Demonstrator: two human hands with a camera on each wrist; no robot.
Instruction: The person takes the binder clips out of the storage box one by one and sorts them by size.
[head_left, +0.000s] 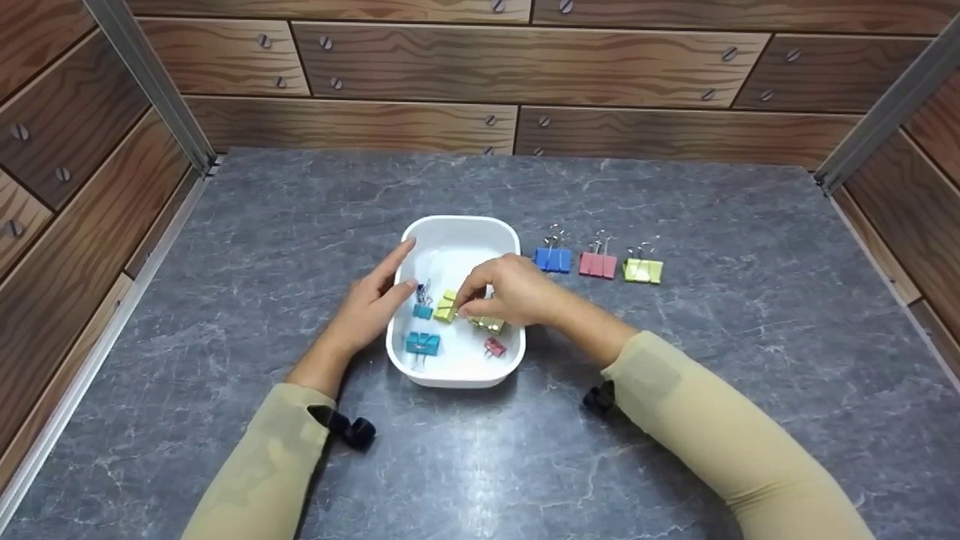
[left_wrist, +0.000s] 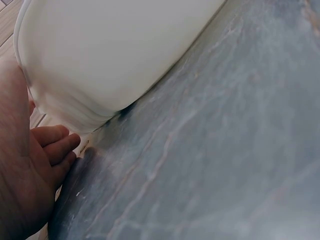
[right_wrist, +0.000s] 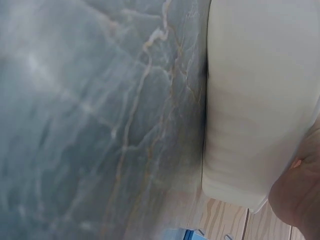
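Three binder clips are counted on the worktop [head_left: 480, 465], in one row beside the right edge of the one white box [head_left: 454, 381]: one blue clip [head_left: 553, 260], one pink clip [head_left: 598, 265] and one lime clip [head_left: 643, 271], all with handles pointed to the worktop's far edge. The box is set with its long axis from near to far. Inside, two teal clips [head_left: 422, 343] are seen along the left edge, one red clip [head_left: 495, 347] near the near right corner, and one yellow clip [head_left: 445, 307] about the middle, its long axis slightly slanted from near to far. A gold clip [head_left: 489, 325] is partly covered by the right hand [head_left: 514, 291], whose fingers are bent; whether anything is pinched cannot be told. The left hand [head_left: 373, 304] is rested on the left rim, fingers extended.
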